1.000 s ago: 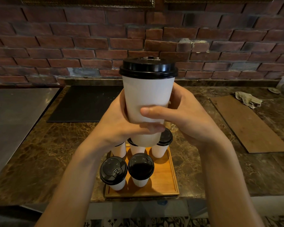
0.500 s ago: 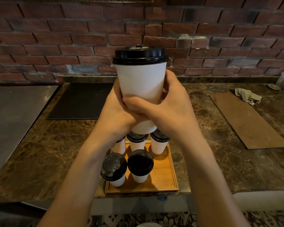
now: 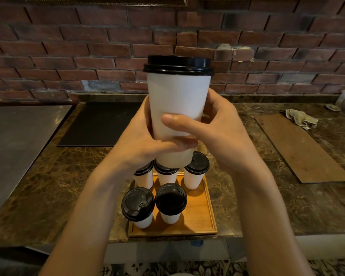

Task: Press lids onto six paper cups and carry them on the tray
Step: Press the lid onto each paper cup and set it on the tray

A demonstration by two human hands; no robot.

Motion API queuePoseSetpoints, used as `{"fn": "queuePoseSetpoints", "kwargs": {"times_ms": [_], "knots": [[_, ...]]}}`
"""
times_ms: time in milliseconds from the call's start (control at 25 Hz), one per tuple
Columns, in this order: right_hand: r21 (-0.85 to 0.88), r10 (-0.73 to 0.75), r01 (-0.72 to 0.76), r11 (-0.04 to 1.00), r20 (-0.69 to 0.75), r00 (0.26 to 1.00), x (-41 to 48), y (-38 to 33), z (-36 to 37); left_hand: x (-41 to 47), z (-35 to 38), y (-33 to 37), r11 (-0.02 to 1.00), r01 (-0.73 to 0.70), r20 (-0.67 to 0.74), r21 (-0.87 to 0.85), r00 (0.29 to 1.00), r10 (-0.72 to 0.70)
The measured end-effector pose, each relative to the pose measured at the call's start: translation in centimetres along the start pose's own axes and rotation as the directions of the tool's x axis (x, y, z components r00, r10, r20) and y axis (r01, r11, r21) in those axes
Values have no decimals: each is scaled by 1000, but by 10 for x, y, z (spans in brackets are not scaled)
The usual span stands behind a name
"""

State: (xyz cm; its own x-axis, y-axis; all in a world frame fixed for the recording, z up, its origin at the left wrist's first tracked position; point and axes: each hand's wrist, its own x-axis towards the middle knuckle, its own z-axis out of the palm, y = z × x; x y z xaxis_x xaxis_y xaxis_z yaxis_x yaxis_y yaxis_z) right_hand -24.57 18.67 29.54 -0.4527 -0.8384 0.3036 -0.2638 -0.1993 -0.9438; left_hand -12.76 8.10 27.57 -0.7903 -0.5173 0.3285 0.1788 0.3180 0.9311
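Note:
A white paper cup (image 3: 177, 100) with a black lid (image 3: 178, 65) is raised in front of me, high above the counter. My left hand (image 3: 141, 140) wraps round its lower half from the left, thumb across the front. My right hand (image 3: 213, 130) grips it from the right, thumb lying over the cup's front. Below, a wooden tray (image 3: 199, 222) carries several lidded white cups: three in the back row (image 3: 195, 172), partly hidden behind the raised cup and my left wrist, and two in the front row (image 3: 170, 202). The tray's front right corner holds no cup.
The tray sits at the front edge of a brown marble counter (image 3: 48, 186). A black mat (image 3: 100, 124) lies at the back left, a steel surface (image 3: 18, 140) further left. A wooden board (image 3: 301, 148) and a crumpled cloth (image 3: 301, 118) lie at the right. A brick wall stands behind.
Over the last second both hands shifted their grip on the raised cup; the right thumb first slid across over the left hand, then moved back onto the cup's front. The cup stays raised.

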Motion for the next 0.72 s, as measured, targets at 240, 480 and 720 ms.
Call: {"fn": "queuePoseSetpoints", "kwargs": {"times_ms": [240,480,720], "knots": [[57,25,-30,998,102,994,2,2,-8,-2,1,0,1000,-16,51,-27,999,18],[-49,24,-21,999,57,998,0,-1,-6,-1,6,-5,1000,-26,-40,12,999,26],[-220,33,-54,974,-100,994,-3,-4,7,4,16,-7,999,-48,-151,23,987,51]]}}
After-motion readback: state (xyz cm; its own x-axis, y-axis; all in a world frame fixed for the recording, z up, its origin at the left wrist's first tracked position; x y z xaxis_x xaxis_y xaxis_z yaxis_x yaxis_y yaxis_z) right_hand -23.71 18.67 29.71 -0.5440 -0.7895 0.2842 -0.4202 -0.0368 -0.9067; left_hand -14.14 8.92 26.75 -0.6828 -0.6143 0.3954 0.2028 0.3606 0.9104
